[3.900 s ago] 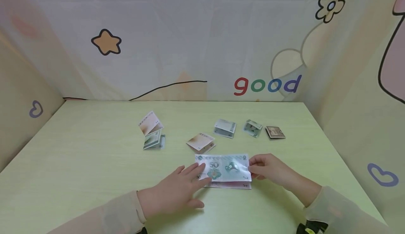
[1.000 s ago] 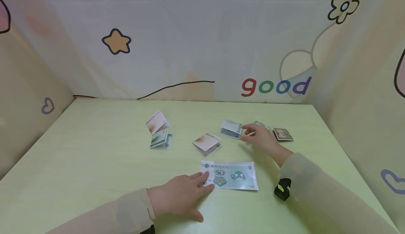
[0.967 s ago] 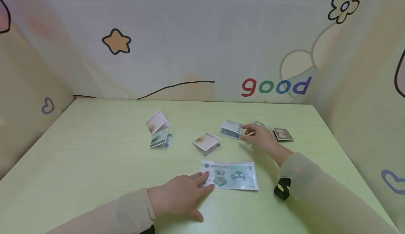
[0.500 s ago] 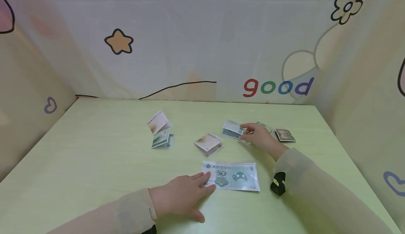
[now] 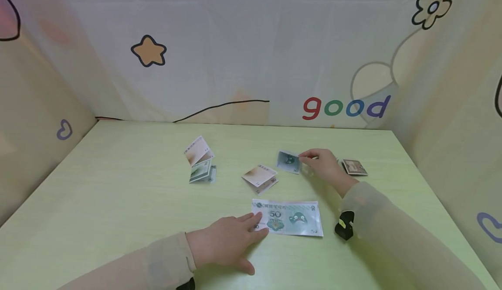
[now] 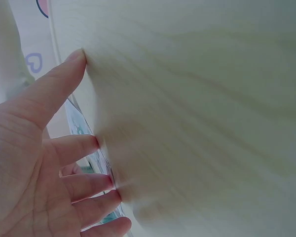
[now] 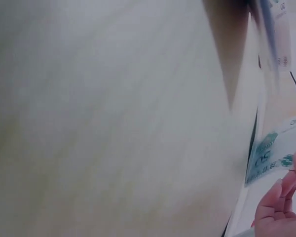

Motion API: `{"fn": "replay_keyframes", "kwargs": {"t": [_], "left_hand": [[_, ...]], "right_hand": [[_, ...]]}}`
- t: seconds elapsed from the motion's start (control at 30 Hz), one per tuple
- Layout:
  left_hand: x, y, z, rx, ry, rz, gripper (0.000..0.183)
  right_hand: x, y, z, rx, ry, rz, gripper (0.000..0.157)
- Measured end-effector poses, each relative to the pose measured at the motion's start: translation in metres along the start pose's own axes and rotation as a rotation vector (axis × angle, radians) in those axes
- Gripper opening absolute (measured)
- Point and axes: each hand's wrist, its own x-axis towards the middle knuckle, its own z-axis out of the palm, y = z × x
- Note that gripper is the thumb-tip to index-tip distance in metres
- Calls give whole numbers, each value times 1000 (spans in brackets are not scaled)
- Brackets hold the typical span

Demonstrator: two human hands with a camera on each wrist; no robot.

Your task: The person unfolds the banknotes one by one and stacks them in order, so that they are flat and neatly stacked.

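My left hand [image 5: 225, 241] lies with spread, straight fingers on the left end of a flat green 50 banknote [image 5: 300, 218]. In the left wrist view the fingertips of this hand [image 6: 44, 163] press down along the note's edge. My right hand [image 5: 324, 167] pinches the right edge of a green folded banknote [image 5: 287, 162] farther back, between thumb and fingers. Its upper half is raised, so the darker inner face shows. The right wrist view has this 50 note [image 7: 272, 154] standing up from the table, its corner between the fingertips of the right hand [image 7: 281, 207].
A brownish folded banknote [image 5: 259, 176] lies just left of the pinched one. Farther left, a pinkish note [image 5: 198, 149] touches a green one [image 5: 201, 171]. A small brown folded note [image 5: 354, 167] lies right of my right hand, which mostly hides another green note.
My right hand has left the flat 50 note, reached back to the folded green note and lifted its upper half. The pinkish note below the 50 no longer shows. My left hand stays put.
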Motion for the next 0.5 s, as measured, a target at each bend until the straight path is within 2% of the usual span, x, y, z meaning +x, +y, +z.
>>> {"fn": "replay_keyframes", "kwargs": {"t": [0.2, 0.5], "left_hand": [[0, -1, 1, 3, 14, 10, 80], [1, -1, 1, 0, 14, 13, 80]], "right_hand": [[-1, -4, -8, 99, 38, 14, 33], [-8, -11, -20, 209, 77, -35, 35]]}}
